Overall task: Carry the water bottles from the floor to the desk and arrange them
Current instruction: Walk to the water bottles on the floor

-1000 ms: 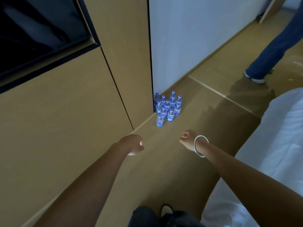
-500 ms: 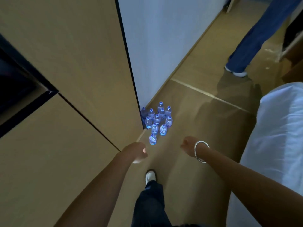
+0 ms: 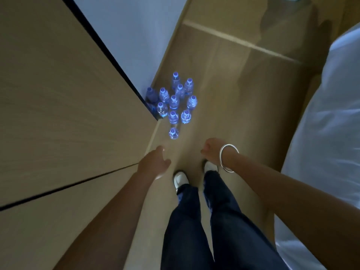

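Presently, the bottles [image 3: 173,103] are being seen standing upright in a tight cluster on the floor [image 3: 224,94], in the corner where a wood panel [image 3: 58,94] meets a pale wall [image 3: 132,26]. The left hand [image 3: 154,164] is being held with fingers relaxed, nothing gripped. The right hand [image 3: 211,151], bangle [image 3: 228,157] at its wrist, is being held loosely curled, nothing in its grip. Both are being held just short of the nearest bottle [image 3: 173,132]. A bed [image 3: 331,123] is being noted at right.
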`<state>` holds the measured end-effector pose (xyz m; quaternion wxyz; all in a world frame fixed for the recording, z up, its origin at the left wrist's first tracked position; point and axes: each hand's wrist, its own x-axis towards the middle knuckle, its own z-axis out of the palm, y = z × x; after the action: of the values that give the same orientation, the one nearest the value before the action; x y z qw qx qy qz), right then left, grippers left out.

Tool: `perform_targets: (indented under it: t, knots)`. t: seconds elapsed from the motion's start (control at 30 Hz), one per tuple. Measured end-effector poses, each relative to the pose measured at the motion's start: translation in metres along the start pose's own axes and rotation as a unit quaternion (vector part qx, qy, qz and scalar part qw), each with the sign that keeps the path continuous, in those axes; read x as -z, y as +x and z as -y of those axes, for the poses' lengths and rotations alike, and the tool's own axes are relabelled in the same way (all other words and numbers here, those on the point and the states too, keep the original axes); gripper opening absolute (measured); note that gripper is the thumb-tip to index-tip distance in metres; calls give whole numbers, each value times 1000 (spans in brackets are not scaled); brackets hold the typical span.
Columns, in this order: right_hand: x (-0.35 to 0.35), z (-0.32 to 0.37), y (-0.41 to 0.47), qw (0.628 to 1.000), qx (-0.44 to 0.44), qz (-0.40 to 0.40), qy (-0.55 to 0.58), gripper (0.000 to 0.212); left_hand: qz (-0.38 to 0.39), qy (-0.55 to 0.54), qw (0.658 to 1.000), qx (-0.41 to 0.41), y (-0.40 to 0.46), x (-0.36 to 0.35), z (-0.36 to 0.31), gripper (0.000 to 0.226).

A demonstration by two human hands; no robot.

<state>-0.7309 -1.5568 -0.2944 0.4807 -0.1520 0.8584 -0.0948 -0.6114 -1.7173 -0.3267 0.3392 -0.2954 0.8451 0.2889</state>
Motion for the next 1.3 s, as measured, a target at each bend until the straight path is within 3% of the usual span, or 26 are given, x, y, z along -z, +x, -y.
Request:
perform_targets:
  t: [0.03, 0.1, 0.2, 0.43, 0.6, 0.77, 1.0, 1.17, 1.3]
  knots:
    - [-7, -5, 19, 1000, -6, 1, 10, 16, -3, -20, 1000, 13, 16, -11, 3, 51]
    - [-23, -15, 58, 999, -17, -5, 27, 22, -9, -65, 997, 45, 52, -35, 11, 54]
    - [-47, -33, 119, 998, -31, -14, 57, 8, -21, -110, 990, 81, 109, -75, 28, 60]
    - [-95, -72, 256, 992, -41, -53, 104, 42, -40, -157, 976, 149, 239, -156, 65, 72]
    - [-121, -90, 347, 991, -21, -79, 106, 61, -46, -187, 971, 141, 326, -205, 69, 88]
    - [-137, -105, 421, 990, -3, -109, 93, 79, -109, -240, 954, 145, 393, -241, 72, 99]
    - [-129, -107, 476, 981, 52, -154, 108, 88, -202, -350, 904, 142, 429, -251, 76, 97]
    - [-132, -102, 506, 976, 101, -165, 103, 86, -231, -334, 908, 101, 440, -253, 75, 82]
    - [-131, -102, 517, 978, 118, -154, 74, 85, -262, -361, 889, 107, 436, -255, 68, 71]
